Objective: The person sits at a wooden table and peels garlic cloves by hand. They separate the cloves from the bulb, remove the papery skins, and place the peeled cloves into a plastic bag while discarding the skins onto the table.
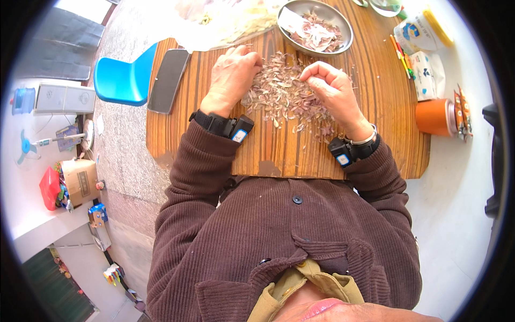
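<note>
A loose heap of dry, pinkish-brown flakes, like garlic skins (285, 90), lies on the striped wooden table (265, 149). My left hand (233, 72) rests at the heap's upper left edge, fingers curled; what is under the fingertips is hidden. At the heap's right side is my right hand (332, 88), thumb and forefinger close together over the flakes; whether they pinch a small piece cannot be told. Beyond the heap stands a round metal bowl (346, 38) holding similar flakes and a white piece. A clear plastic bag (229, 30) with pale pieces lies behind my left hand.
A dark smartphone (169, 80) lies at the table's left, beside a blue plastic chair (120, 80). Along the right stand a white tub with a yellow lid (418, 32), pens (400, 56), a tissue pack (426, 76) and an orange container (434, 117).
</note>
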